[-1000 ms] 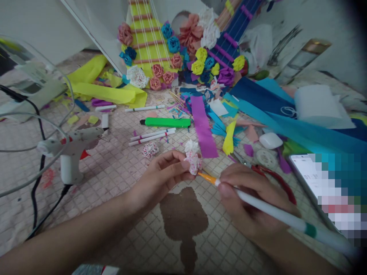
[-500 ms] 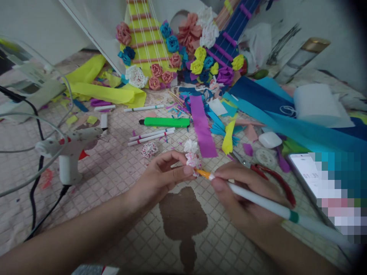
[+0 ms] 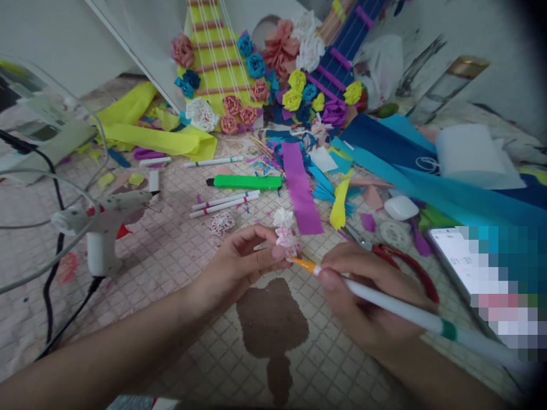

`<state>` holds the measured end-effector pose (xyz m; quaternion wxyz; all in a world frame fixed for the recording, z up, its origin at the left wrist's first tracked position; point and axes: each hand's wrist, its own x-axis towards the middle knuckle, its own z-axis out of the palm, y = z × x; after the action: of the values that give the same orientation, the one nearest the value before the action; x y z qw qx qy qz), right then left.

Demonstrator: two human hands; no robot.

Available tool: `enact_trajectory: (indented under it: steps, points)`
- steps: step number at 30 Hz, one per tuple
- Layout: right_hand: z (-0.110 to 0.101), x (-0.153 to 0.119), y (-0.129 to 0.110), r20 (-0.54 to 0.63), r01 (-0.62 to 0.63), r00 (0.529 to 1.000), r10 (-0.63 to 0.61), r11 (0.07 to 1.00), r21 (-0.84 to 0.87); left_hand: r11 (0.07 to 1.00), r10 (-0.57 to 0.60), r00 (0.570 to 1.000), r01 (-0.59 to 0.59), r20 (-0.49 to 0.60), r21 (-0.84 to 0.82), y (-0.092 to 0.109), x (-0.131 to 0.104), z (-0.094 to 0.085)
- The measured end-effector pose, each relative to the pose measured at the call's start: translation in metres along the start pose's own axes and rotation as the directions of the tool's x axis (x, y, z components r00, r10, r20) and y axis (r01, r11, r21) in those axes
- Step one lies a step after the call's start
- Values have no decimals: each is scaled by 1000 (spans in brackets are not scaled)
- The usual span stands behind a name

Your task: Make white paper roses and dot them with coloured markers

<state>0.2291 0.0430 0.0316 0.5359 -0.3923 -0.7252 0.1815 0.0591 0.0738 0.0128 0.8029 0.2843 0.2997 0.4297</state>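
Note:
Between the thumb and fingers of my left hand [image 3: 250, 259] is a small white paper flower [image 3: 287, 240] speckled with pink. My right hand [image 3: 371, 293] grips a white felt-tip marker [image 3: 397, 303] with an orange tip and a green band. The tip is right at the lower edge of the held flower; I cannot tell whether it touches. Just beyond the held flower is a plain white paper flower [image 3: 283, 217]. A second speckled paper flower [image 3: 222, 223] lies on the table to the left, near two thin white markers [image 3: 225, 203].
A glue gun [image 3: 105, 228] with cords stands at the left. A green cutter [image 3: 245, 182], a purple paper strip [image 3: 301, 191] and red-handled scissors [image 3: 404, 265] lie around my hands. A phone [image 3: 453, 262] is at the right. Flower-decorated guitar shapes [image 3: 220, 62] stand behind.
The marker has drawn back slightly to the right, its tip moving from the flower's side to its lower edge. My left hand stays nearly still with the flower.

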Motion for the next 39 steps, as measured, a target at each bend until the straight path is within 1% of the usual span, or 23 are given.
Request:
enact_trajectory:
  steps: [3,6,10,14,19,22,26,30,32,35,39]
  points:
    - [0,-2,1,-52,-36,998,36,999,-7,1000,-7,1000,7,12,-3,-1,0,-1]
    - [1,-3,2,-65,-78,995,76,996,-37,1000,-19,1000,18,23,2,-1,-1,-1]
    - [1,-3,2,-106,-52,993,52,999,4,999,-29,999,29,23,22,0,-1,0]
    - [-1,-3,1,-56,-94,994,91,994,-55,998,-23,999,21,23,51,0,0,1]
    - [-1,-2,1,-41,-80,996,81,996,34,996,-14,1000,15,-17,84,-2,0,0]
    - [0,-1,1,-9,-86,996,86,996,23,998,-18,1000,19,-23,67,-2,-1,-1]
    - [1,2,-1,-30,-58,998,59,998,17,999,-16,1000,15,-12,-31,-2,1,-2]
    - [0,3,-4,-20,-15,1000,15,1000,-1,998,-31,1000,31,0,-45,-2,3,-3]
    - [-1,2,-3,-37,-19,999,19,1000,-11,998,-34,999,34,16,-44,-1,3,-3]
    - [-2,-1,-1,-48,-63,997,60,996,-58,999,-45,998,46,36,-24,0,1,-3]
    - [-1,-3,2,-95,-82,992,78,996,-42,1000,-27,999,27,46,-11,0,-2,-2]
